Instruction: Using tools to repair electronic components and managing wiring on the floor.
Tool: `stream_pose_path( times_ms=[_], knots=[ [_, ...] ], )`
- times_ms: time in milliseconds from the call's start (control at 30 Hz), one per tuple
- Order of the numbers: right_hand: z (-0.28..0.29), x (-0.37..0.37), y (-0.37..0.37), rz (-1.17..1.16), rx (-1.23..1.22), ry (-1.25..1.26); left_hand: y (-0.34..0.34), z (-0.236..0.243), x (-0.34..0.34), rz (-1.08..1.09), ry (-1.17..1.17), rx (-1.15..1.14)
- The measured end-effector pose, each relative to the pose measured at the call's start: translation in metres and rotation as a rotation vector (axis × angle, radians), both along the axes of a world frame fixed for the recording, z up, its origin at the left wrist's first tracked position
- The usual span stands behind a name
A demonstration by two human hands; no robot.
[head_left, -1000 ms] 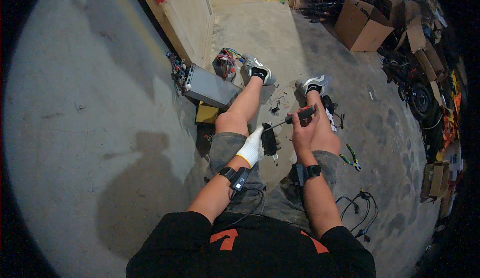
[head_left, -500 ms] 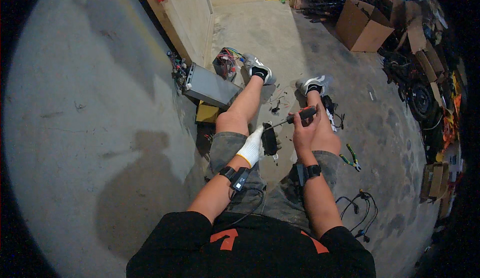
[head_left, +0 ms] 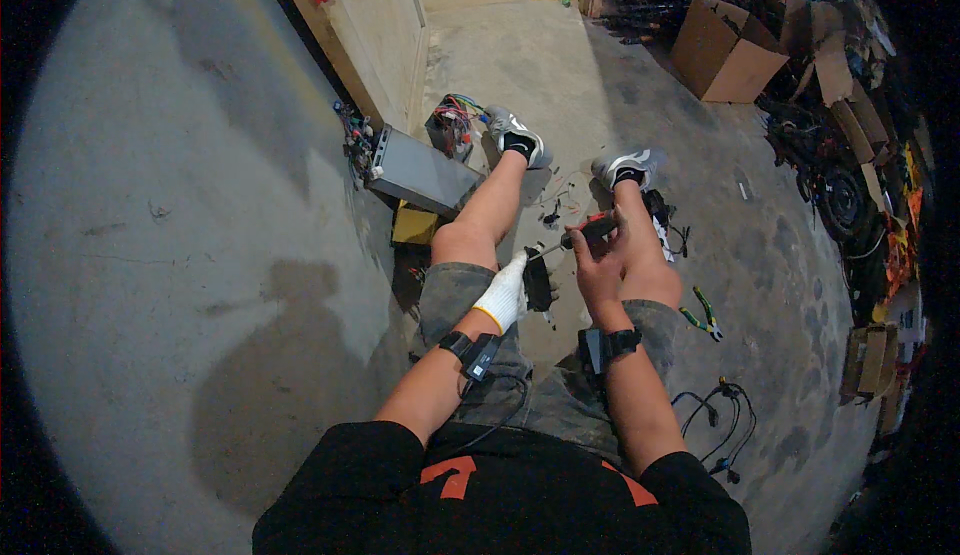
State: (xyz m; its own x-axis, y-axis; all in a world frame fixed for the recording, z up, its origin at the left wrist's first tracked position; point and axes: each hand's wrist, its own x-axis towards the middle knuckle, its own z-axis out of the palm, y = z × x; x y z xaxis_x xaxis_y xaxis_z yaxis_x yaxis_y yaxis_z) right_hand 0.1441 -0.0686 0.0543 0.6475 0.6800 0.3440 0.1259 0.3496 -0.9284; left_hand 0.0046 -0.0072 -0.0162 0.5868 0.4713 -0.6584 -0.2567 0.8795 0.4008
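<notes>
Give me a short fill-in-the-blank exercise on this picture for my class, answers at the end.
1. The left hand wears a white ____.
2. The right hand holds a ____ with a red-and-black handle.
3. The pliers on the floor lie on the person's ____ side.
4. The large open box is made of ____.
Missing words: glove; screwdriver; right; cardboard.

we see a white glove [head_left: 503, 295] of matt, knit-looking cloth. the screwdriver [head_left: 597, 227] pairs a slim metal shaft with a handle that looks like plastic. the dark block [head_left: 538, 283] looks like matt plastic. we make out shorts [head_left: 455, 300] of faded, dull cloth, a carton [head_left: 725, 53] of plain brown cardboard, a grey case [head_left: 422, 172] with smooth, metal-like panels, and a floor [head_left: 765, 245] of matt, stained concrete.
</notes>
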Motion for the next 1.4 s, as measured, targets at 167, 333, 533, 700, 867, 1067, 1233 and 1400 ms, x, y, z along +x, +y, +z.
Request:
stream_pose_path(
  times_ms=[167,333,533,700,867,1067,1233,1400],
  knots=[
    [-0.012,0.003,0.003,0.032,0.103,-0.065,-0.001,0.0,0.004,-0.003,0.074,-0.008],
    [0.01,-0.002,0.003,-0.123,-0.15,-0.191,-0.001,-0.005,-0.001,-0.005,0.105,-0.015],
    [-0.004,0.009,0.0,-0.113,-0.202,-0.14,0.0,-0.019,0.002,-0.042,0.09,-0.01],
    [-0.014,0.021,0.005,-0.192,-0.252,-0.26,0.003,-0.024,0.002,0.005,0.118,-0.036],
    [-0.009,0.029,-0.002,-0.066,-0.16,-0.085,0.002,-0.025,0.001,0.043,0.155,-0.043],
    [-0.011,0.036,-0.007,-0.049,-0.26,-0.095,-0.005,0.0,0.005,0.034,0.198,-0.084],
    [-0.02,0.037,0.004,-0.03,-0.087,-0.104,0.003,-0.029,-0.002,0.042,0.189,-0.054],
    [-0.008,0.032,-0.01,0.059,-0.224,0.056,0.0,-0.021,0.0,-0.024,0.192,-0.034]
  ],
)
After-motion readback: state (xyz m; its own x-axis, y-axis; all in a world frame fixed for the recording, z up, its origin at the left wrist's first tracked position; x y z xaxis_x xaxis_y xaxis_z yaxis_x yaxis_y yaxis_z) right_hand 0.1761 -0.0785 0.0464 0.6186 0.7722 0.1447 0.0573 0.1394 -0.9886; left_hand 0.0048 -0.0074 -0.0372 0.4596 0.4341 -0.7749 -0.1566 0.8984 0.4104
